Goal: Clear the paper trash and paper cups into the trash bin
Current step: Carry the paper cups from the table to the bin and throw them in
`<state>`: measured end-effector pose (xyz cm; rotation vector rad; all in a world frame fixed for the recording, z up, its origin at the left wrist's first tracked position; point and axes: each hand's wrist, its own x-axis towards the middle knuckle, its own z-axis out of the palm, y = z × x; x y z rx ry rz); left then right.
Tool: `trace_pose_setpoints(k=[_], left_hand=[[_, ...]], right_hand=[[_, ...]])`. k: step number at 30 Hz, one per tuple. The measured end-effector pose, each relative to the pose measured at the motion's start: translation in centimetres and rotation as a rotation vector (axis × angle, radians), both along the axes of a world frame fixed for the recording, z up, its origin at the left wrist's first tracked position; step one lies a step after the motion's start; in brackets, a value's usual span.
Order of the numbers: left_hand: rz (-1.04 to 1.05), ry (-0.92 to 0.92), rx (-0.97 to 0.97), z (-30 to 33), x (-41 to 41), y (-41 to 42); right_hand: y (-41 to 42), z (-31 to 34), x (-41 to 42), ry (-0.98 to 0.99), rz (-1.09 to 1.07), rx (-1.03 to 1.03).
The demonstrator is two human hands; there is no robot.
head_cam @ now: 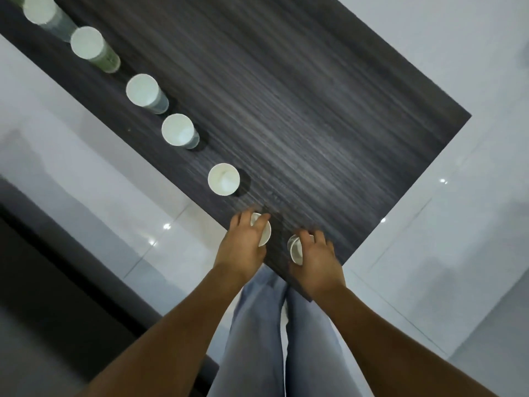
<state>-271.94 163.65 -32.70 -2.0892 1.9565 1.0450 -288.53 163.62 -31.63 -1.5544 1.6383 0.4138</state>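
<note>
Two paper cups stood at the table's [315, 110] near corner, one under each hand: right hand [317, 259] curled around the right cup [294, 249], left hand [243, 242] around the left cup [264, 233]. Five more cups lined the edge beyond, nearest cup [223, 179] closer to the left hand.

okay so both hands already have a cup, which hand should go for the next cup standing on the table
Left. The left hand, gripping a cup, is closer to the nearest free cup, which stands along the table's left edge. The right hand, holding its own cup, would have to cross over.
</note>
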Motion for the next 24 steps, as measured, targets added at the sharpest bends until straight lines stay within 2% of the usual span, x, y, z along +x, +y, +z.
trace_pose_setpoints(k=[8, 12, 19, 24], left_hand=[[0.168, -0.051, -0.054, 8.1, 2.2, 3.1], [0.292, -0.048, -0.058, 14.1, 4.1, 5.5], [0.614, -0.011, -0.111, 22.4, 10.5, 8.4], [0.695, -0.02, -0.138, 25.1, 18.5, 9.3]], right_hand=[[-1.1, 8.2, 2.4, -0.097, 0.209, -0.099], [-1.3, 14.6, 5.7, -0.166, 0.32, -0.147], [-1.6, 22.5, 14.3, -0.198, 0.555, -0.163], [-2.6, 25.0, 22.8, -0.222, 0.659, -0.181]])
